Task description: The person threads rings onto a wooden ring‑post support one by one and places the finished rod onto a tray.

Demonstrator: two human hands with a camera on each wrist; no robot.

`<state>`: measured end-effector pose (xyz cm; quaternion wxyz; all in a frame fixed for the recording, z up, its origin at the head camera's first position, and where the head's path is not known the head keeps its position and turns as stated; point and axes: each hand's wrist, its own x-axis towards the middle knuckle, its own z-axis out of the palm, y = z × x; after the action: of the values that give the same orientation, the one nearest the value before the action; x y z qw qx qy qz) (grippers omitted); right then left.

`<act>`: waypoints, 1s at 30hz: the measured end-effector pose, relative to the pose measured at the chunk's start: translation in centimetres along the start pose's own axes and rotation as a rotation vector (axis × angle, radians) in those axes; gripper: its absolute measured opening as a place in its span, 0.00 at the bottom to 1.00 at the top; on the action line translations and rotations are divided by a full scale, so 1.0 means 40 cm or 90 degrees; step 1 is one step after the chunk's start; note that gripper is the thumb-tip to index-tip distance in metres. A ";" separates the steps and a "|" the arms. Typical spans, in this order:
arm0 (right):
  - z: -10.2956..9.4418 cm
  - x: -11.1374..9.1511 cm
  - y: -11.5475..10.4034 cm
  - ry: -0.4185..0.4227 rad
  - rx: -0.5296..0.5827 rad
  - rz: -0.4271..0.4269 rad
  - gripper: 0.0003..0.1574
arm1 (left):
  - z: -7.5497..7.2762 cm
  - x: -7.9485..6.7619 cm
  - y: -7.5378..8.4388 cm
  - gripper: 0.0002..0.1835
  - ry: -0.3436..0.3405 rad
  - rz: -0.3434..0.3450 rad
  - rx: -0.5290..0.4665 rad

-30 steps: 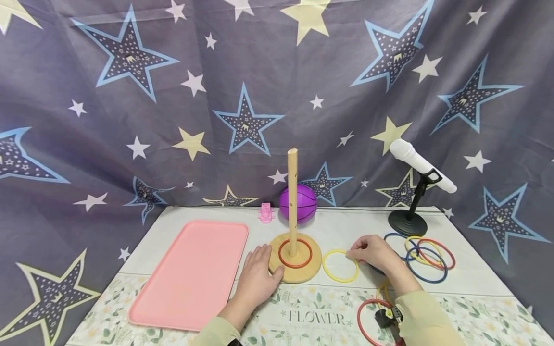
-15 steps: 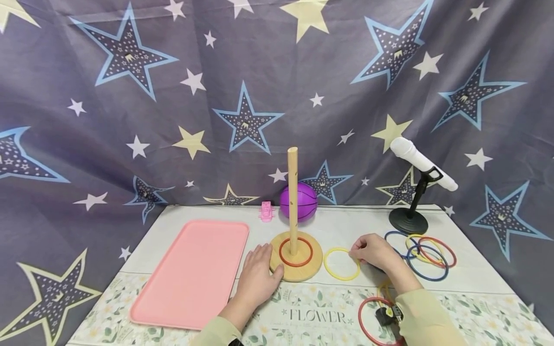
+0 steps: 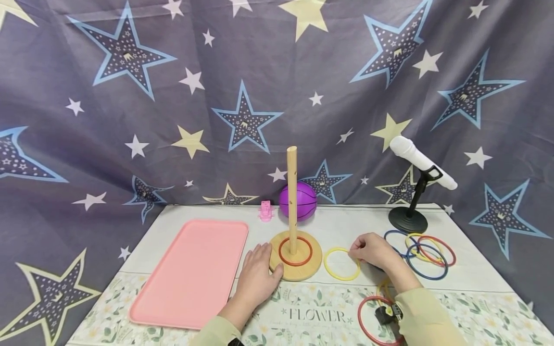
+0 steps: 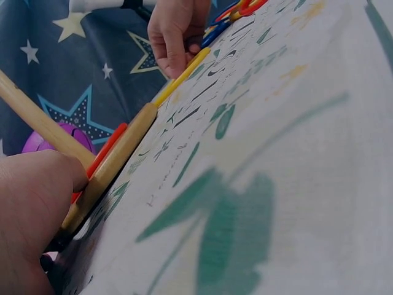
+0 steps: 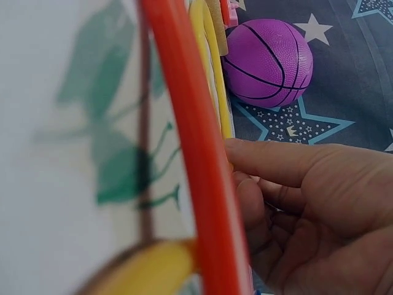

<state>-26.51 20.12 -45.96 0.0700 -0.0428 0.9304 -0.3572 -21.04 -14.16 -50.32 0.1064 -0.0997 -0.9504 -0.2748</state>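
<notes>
A round wooden base (image 3: 299, 274) carries an upright wooden pole (image 3: 292, 192), and a red ring (image 3: 295, 265) lies on the base around the pole's foot. My left hand (image 3: 256, 276) rests at the base's left edge, its fingers straight and its thumb on the near rim. Right of the base, a yellow ring (image 3: 343, 279) lies on the table. Its right edge is between the thumb and fingers of my right hand (image 3: 375, 251), which pinch it. In the right wrist view, the index fingertip touches the yellow ring (image 5: 219, 74).
Blue, yellow and red rings (image 3: 427, 278) overlap at the right. Another red ring (image 3: 360, 319) lies near my right wrist. A pink tray (image 3: 190, 274) is at the left. Behind stand a purple ball (image 3: 306, 202), a pink toy (image 3: 266, 211) and a white microphone (image 3: 421, 161) on a black stand.
The view has shifted very slightly. Both hands and the rings keep their places, with no visible movement of the yellow ring against the table.
</notes>
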 end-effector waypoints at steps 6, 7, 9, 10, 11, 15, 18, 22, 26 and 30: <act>-0.004 -0.002 0.002 -0.007 0.039 0.004 0.06 | -0.004 0.001 0.003 0.38 0.000 0.003 -0.003; -0.004 -0.002 0.002 -0.007 0.048 0.006 0.06 | -0.005 0.001 0.003 0.37 0.000 0.003 -0.003; -0.004 -0.001 0.003 -0.008 0.068 0.009 0.07 | -0.007 0.000 0.003 0.37 0.000 0.002 -0.005; -0.004 0.000 0.003 -0.010 0.078 0.010 0.07 | -0.007 0.000 0.003 0.38 0.000 0.001 -0.005; -0.003 0.001 0.003 -0.010 0.086 0.011 0.07 | -0.008 -0.001 0.003 0.38 0.001 0.001 -0.005; -0.001 0.003 0.005 -0.012 0.113 0.016 0.08 | -0.007 -0.001 0.001 0.38 0.000 0.000 -0.003; -0.003 0.003 0.006 -0.007 0.123 0.022 0.08 | -0.005 0.000 0.002 0.37 -0.002 0.003 -0.006; -0.010 0.001 0.002 -0.013 0.138 0.022 0.08 | -0.005 -0.001 0.001 0.37 -0.002 0.000 -0.010; -0.018 -0.002 -0.004 -0.022 0.155 0.005 0.08 | -0.005 -0.001 0.002 0.37 -0.002 0.000 -0.009; -0.029 -0.008 -0.013 -0.010 0.168 -0.017 0.08 | -0.005 0.000 0.002 0.37 0.001 0.006 -0.009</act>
<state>-26.36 20.54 -44.73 0.0778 -0.0485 0.8740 -0.4772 -20.99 -14.20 -50.09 0.1080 -0.1046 -0.9478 -0.2813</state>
